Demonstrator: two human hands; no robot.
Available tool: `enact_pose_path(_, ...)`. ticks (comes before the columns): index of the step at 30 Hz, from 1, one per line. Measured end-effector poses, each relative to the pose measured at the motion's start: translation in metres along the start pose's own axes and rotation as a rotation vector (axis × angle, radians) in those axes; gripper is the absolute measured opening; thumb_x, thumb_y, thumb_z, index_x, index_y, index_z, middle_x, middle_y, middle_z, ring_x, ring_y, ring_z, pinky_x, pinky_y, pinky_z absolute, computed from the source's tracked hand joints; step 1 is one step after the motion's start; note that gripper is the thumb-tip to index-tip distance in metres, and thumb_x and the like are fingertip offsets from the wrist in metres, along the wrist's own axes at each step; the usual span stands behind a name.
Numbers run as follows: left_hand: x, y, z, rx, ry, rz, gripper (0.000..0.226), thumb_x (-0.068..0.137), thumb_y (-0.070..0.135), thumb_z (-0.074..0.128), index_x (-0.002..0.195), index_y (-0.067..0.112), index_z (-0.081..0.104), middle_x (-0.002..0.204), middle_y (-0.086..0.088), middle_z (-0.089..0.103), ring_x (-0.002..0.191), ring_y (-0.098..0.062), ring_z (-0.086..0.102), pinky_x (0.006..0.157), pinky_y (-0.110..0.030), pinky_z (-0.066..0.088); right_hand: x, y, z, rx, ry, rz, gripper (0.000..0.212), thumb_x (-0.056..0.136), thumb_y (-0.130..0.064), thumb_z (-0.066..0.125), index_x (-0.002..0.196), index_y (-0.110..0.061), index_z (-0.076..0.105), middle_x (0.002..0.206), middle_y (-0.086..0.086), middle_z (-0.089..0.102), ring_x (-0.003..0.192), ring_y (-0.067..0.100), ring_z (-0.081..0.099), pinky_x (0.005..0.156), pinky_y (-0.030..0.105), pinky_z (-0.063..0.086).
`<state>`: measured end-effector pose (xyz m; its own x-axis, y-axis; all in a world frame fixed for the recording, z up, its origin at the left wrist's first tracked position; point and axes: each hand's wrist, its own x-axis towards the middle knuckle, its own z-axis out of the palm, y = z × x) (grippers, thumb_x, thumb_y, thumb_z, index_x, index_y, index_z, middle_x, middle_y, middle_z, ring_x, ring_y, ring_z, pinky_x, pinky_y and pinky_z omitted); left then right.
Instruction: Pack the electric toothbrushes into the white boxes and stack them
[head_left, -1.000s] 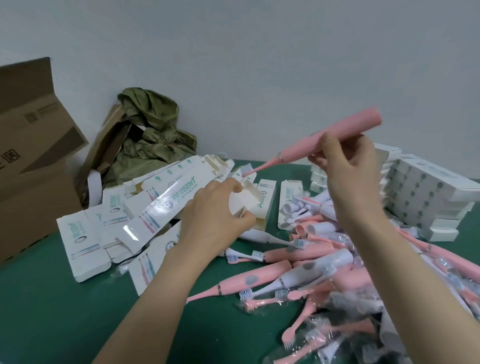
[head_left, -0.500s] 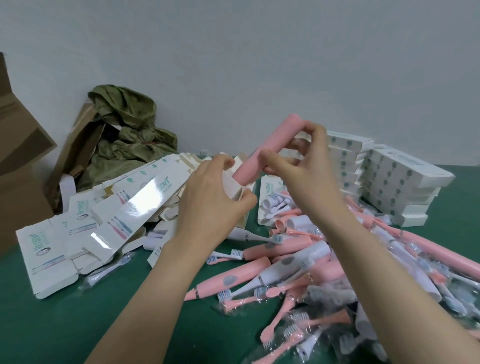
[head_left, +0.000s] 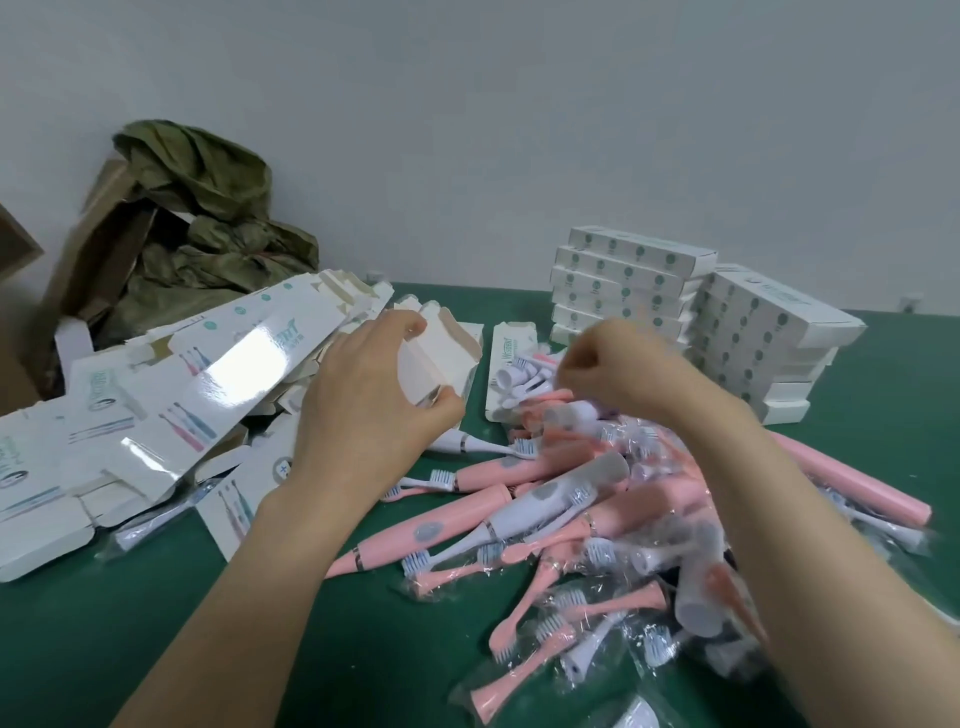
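Left hand (head_left: 363, 410) grips the open end of a white box (head_left: 249, 358).
Right hand (head_left: 618, 369), blurred, curls above the toothbrush pile (head_left: 545, 467); its hold cannot be told.

Plain pale wall (head_left: 467, 130) behind a green-topped table (head_left: 130, 623), brown cardboard (head_left: 88, 260) and crumpled olive cloth (head_left: 208, 208) at left.

The heap of toothbrushes (head_left: 571, 499) lies on the bench (head_left: 104, 649). Left of it spreads a pile of flat boxes (head_left: 156, 405). Just behind it lies a tray of brush heads (head_left: 511, 338); behind and right stand two stacks of packed boxes (head_left: 753, 332). Far behind-left, a bag (head_left: 208, 223) rests on cardboard (head_left: 88, 260) by the wall (head_left: 519, 130). The left hand (head_left: 363, 410) holds an open box (head_left: 436, 353) at the heap's back-left edge.
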<state>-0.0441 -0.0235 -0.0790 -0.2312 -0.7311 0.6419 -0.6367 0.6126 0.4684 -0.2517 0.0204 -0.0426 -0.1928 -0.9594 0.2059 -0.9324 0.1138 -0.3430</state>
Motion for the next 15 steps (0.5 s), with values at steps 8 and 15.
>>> enact_pose_path(8,-0.005,-0.001,-0.001,-0.044,0.003,0.043,0.049,0.07,0.029,0.067,0.117,0.024,0.054,0.104,0.017,0.048,0.097,-0.006,0.041,0.08,-0.023,0.029,0.003,0.016,0.024,-0.355,-0.25,0.103,0.016,0.088,-0.004,0.048,0.082,-0.007,0.063,0.084,0.009,0.064,0.073,0.023,0.052,0.058,0.026,0.039)
enact_pose_path(15,-0.008,0.0,0.002,-0.055,-0.063,0.068,0.059,0.066,0.031,0.07,0.12,0.03,0.045,0.099,0.013,0.05,0.089,-0.007,0.041,0.067,-0.022,0.026,-0.028,-0.033,-0.026,0.831,-0.097,-0.245,0.01,0.091,-0.022,0.057,0.087,-0.015,0.064,0.073,0.0,0.065,0.068,0.018,0.064,0.06,0.027,0.054)
